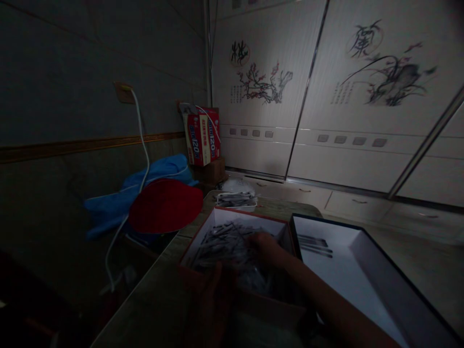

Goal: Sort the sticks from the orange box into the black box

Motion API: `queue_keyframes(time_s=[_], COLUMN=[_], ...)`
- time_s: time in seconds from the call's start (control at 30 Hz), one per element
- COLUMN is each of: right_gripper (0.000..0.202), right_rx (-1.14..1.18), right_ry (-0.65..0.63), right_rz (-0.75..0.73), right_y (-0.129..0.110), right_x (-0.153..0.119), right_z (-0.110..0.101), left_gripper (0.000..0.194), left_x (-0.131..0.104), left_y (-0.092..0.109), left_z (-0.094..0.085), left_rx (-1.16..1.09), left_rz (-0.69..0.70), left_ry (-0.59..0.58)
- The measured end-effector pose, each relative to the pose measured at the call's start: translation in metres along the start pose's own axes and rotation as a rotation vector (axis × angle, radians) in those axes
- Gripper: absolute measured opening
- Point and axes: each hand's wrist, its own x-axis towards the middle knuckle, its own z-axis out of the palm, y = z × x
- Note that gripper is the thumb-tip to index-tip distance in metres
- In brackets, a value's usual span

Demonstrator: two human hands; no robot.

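The scene is very dark. A red-rimmed box (250, 217) sits on the table in front of me, filled with several thin dark sticks (221, 241). My right hand (266, 247) reaches into this box and rests on the pile; whether it grips any is hidden by the dark. My left hand (212, 299) is at the box's near edge, fingers raised, and its grip is unclear. To the right lies a dark-rimmed box (357, 249) with a white inside holding a few sticks (315, 244).
A small white tray (237, 200) of sticks stands behind the boxes. At left lie a red round object (165, 205), blue cloth (155, 179) and a white cable (141, 140) from a wall socket. A red carton (203, 135) stands by cabinet doors (326, 96).
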Motion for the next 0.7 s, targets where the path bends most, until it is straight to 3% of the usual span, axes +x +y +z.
queue_keyframes(time_s=[0.27,0.4,0.47,0.53,0.7], right_gripper=[0.014,0.013,0.013,0.013,0.006], right_rx=[-0.064,-0.056,-0.047,-0.03,0.06], right_ry=[-0.043,-0.035,-0.029,-0.017,0.026], right_rz=[-0.048,-0.044,-0.033,-0.021,0.001], right_y=[-0.005,-0.002,-0.002,-0.003,0.001], right_x=[-0.002,-0.001,-0.001,-0.003,-0.012], right_z=[0.008,0.012,0.012,0.01,-0.003], left_gripper=[0.021,0.031,0.023,0.011,0.007], left_x=[-0.004,-0.008,-0.009,-0.009,-0.008], left_y=[0.006,0.012,0.013,0.013,0.009], left_z=[-0.006,-0.003,0.003,0.009,0.009], left_rx=[0.364,0.613,0.576,0.398,0.135], left_rz=[0.142,0.229,0.198,0.106,0.031], left_ry=[-0.153,-0.094,-0.017,0.03,-0.071])
